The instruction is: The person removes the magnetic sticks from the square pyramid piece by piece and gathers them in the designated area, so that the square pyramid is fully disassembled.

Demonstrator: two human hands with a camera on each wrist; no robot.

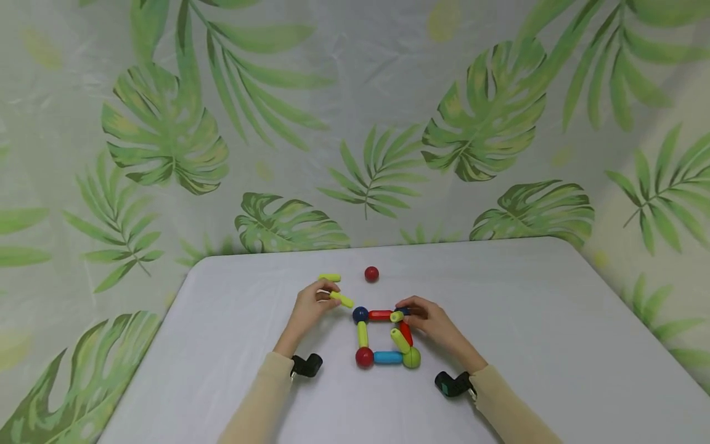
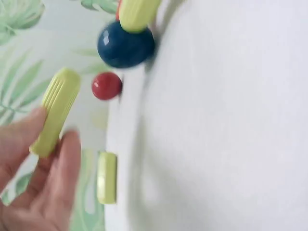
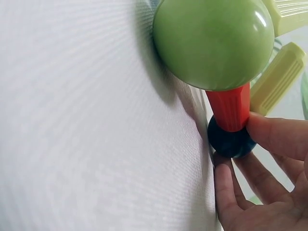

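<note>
A square of toy rods and balls lies on the table, with a navy ball (image 1: 360, 315), a red ball (image 1: 364, 357) and a green ball (image 1: 412, 357) at three corners. Red rods (image 1: 380, 315), a light-blue rod (image 1: 387, 357) and a yellow-green side rod (image 1: 363, 335) join them. My left hand (image 1: 310, 306) pinches a loose yellow-green rod (image 1: 342, 300) just left of the navy ball. At the back right corner my right hand (image 1: 435, 320) grips another navy ball (image 3: 231, 143), from which a yellow-green rod (image 3: 278, 79) sticks up. One more yellow-green rod (image 1: 399, 340) rises from the green ball.
Toward the back of the white table (image 1: 527, 296) lie a loose red ball (image 1: 371, 274) and a yellow-green rod (image 1: 330, 277), the latter just behind my left hand. A leaf-patterned cloth (image 1: 388, 92) hangs behind the table. Both wrists carry black cameras.
</note>
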